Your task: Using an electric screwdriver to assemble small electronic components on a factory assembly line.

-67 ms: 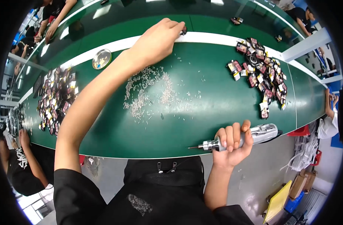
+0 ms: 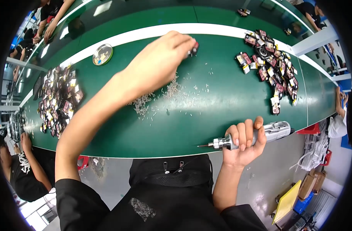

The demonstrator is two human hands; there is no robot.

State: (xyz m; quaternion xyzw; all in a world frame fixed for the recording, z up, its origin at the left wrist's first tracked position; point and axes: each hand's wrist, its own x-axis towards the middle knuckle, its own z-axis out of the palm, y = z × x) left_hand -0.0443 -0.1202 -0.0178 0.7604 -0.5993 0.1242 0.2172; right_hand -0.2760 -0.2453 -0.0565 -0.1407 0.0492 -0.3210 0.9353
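R hand [image 2: 243, 144] grips electric screwdriver [image 2: 256, 136]: horizontal, bit pointing left.

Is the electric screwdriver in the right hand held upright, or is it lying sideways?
Sideways. The electric screwdriver lies level in the right hand, along the near table edge, its bit pointing to the person's left.

Bright overhead light, glare, fisheye-bent edges.

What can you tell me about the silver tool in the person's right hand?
The electric screwdriver looks like shiny silver metal, with a thick ridged body and a thin dark bit pointing left. It lies level along the near edge of the green table. The right hand wraps its fingers around the middle.
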